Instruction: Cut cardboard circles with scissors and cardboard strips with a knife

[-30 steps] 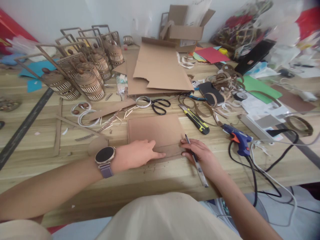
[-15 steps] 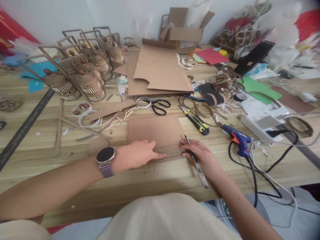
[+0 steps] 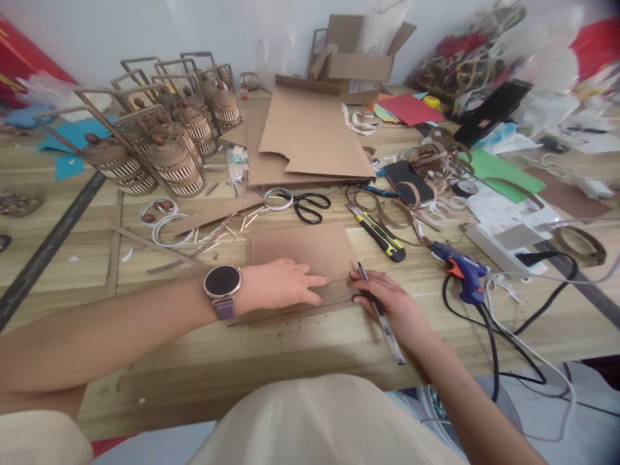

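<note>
A rectangular sheet of brown cardboard (image 3: 310,244) lies in front of me, with a fold or line running across its near part. Flat over its near left portion is my left hand (image 3: 278,284), fingers stretched toward the right, with a watch on the wrist. My right hand (image 3: 387,300) holds a dark pen (image 3: 383,323) at the sheet's right edge, its tip pointing away from me. The fingertips of that hand touch the cardboard's edge. A yellow and black utility knife (image 3: 380,236) and black-handled scissors (image 3: 312,208) lie just beyond the sheet.
A blue glue gun (image 3: 462,271) with trailing cords rests at right, near a white power strip (image 3: 513,248). Several small woven lanterns (image 3: 174,168) stand at back left. Larger cardboard sheets (image 3: 314,135) and an open box (image 3: 358,68) are behind. Paper strips (image 3: 436,161) are heaped at right.
My left hand has slid to the right across the cardboard, and its fingers are more spread. The right hand and pen have hardly moved.
</note>
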`<state>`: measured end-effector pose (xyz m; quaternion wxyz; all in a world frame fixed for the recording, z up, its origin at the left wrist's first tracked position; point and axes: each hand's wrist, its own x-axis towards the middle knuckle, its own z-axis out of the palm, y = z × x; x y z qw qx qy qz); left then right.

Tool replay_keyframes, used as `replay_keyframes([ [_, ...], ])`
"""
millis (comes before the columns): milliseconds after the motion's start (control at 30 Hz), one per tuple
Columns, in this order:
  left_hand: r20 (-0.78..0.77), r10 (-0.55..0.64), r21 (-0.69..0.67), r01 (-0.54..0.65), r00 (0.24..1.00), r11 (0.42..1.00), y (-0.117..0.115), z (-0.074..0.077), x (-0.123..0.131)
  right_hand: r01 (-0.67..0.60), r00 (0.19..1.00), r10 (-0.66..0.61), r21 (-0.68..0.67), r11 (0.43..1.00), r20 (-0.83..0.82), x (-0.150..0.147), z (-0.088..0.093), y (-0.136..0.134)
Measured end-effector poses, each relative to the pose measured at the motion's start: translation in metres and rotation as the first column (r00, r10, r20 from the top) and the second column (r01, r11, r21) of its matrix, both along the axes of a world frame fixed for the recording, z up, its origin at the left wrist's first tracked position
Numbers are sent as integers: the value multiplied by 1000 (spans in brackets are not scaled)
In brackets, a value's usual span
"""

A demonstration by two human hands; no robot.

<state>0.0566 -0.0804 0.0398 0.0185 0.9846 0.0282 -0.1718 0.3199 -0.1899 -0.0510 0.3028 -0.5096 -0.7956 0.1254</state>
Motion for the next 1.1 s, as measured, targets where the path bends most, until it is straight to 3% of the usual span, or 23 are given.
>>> replay_keyframes([
  [200, 95, -105, -4, 106, 990, 994, -1, -4, 9, 4, 1000, -4, -11, 1000, 1, 2, -2, 0],
  [300, 98, -85, -50, 90, 992, 995, -1, -4, 13, 12, 1000, -12, -21, 1000, -3, 1, -2, -1],
  [433, -9, -63, -120, 62, 998, 991, 2, -1, 16, 20, 1000, -20, -38, 999, -11, 1, 0, 0],
  [567, -4, 27, -215, -27, 1000, 976, 3, -1, 18, 36, 999, -37, -60, 998, -23, -2, 3, 0],
  [700, 37, 16, -222, -8, 999, 975, 5, -7, 20, 141, 989, -144, -65, 988, -41, -8, 14, -9],
  [833, 1, -50, -201, 49, 999, 978, 9, -15, 26, 266, 933, -285, -115, 957, -217, -23, 33, -22],
  [933, -89, -47, -190, 30, 995, 981, 11, -21, 33, 207, 890, -254, -162, 965, -377, -37, 45, -30],
  [1100, -54, -82, -167, 72, 995, 983, 15, -36, 38, 158, 876, -282, -319, 934, -392, -65, 46, -36],
])
